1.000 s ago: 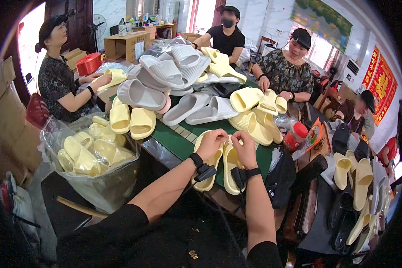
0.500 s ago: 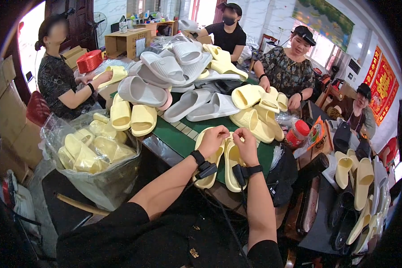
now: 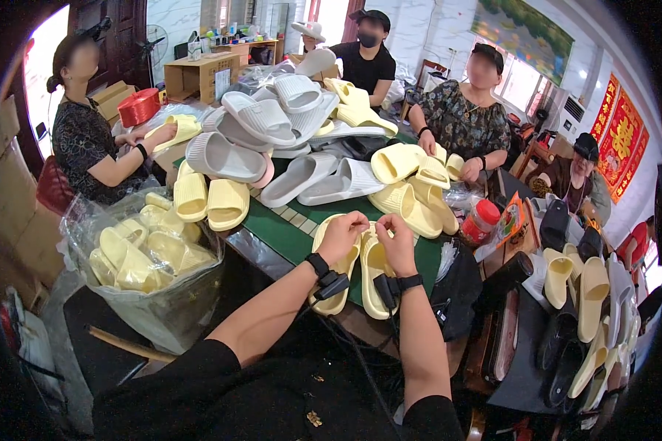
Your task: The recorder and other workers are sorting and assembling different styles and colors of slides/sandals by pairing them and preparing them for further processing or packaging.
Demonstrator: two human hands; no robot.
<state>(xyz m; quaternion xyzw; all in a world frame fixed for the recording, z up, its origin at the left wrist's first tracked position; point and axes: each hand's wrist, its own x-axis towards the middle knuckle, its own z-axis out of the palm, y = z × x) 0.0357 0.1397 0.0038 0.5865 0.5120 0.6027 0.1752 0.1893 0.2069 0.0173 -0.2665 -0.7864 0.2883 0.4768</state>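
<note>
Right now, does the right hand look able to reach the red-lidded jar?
Probably yes: the red-lidded jar sits uncovered to the right of the right hand, though yellow slide sandals lie partly between them.

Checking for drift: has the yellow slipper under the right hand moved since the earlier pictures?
No, not noticeably: against the green tabletop, the yellow slipper under the right hand lies in the same place.
</note>
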